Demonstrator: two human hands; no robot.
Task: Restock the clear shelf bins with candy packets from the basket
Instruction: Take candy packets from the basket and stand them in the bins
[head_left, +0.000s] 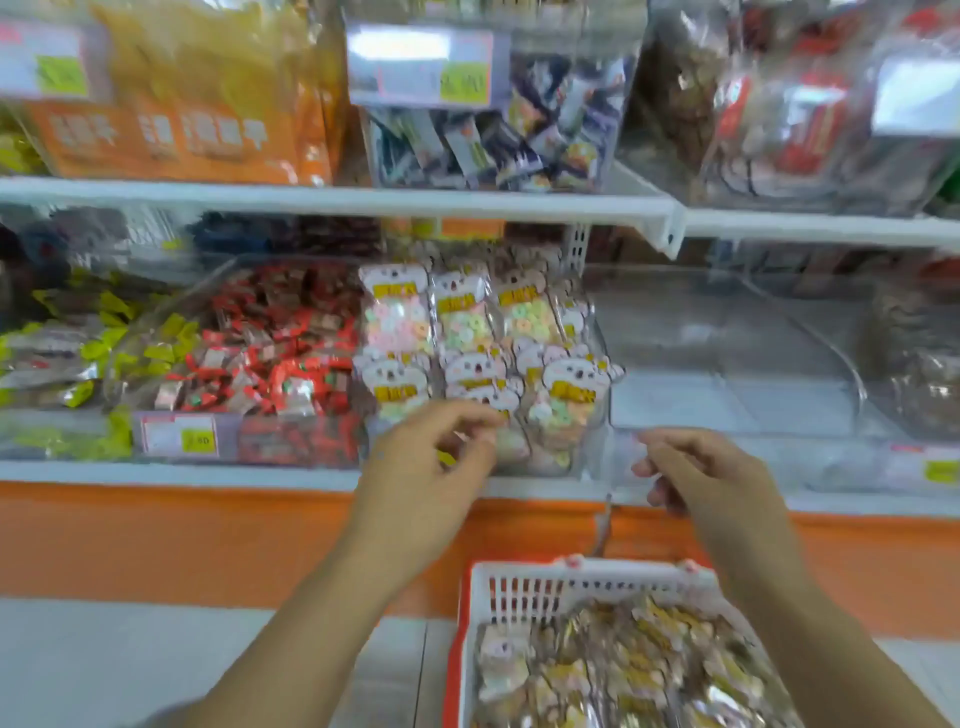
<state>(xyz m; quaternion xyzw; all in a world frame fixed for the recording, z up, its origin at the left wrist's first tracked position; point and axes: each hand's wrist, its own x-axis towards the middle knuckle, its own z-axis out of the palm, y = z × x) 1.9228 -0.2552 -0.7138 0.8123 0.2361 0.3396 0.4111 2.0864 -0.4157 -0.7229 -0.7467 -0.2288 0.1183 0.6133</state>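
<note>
A shop shelf unit fills the frame, motion-blurred throughout. Upper left are orange bags (171, 135); upper centre is a clear tub of dark packets (493, 140) on a white shelf board (332, 200). On the middle shelf, left of centre, lie red-wrapped sweets (280, 353) behind a price tag (179, 439). An empty clear bin (727, 364) sits right of centre.

In the centre, a clear shelf bin (597, 415) holds candy packets (467, 317) of pastel rings. The left hand (426, 467) is in front of this bin, its bent fingers at the front packets; blur hides whether it pinches one. The right hand (711, 473), fingers loosely curled, is at the empty bin's front edge, with no packet seen in it; contact cannot be told. Below the right forearm, lower right, a white basket (524, 592) holds more packets (623, 665), well apart from both hands.
</note>
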